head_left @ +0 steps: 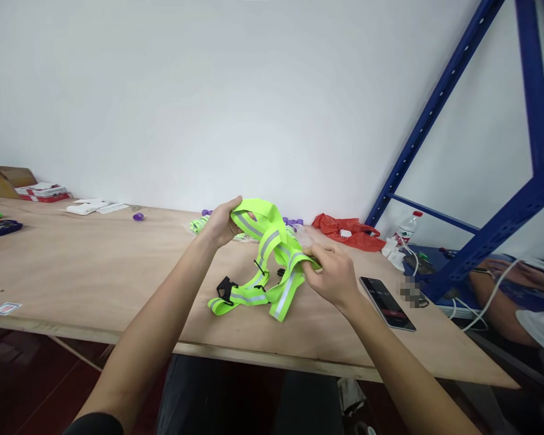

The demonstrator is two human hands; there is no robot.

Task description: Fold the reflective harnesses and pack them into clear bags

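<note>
Both hands grip a neon yellow-green reflective strap harness (267,248) with silver-grey stripes, raised partly off the wooden table. My left hand (224,223) is closed on its upper left loop. At the right, my right hand (330,272) pinches another strap of it between thumb and fingers. The lower straps hang down and rest on the tabletop. A black buckle (226,289) sits at the lower left of the harness, with smaller black sliders along the straps. Behind it lie more yellow-green bundles (198,225), partly hidden by my hands and the straps.
A phone (387,303) lies right of my right hand. Farther back are a red plastic bag (349,231), a bottle (408,228) and a blue metal frame (435,115). Leftward are a purple roll (138,216), papers (90,206) and boxes (43,192). Another person's arm (498,302) shows at right.
</note>
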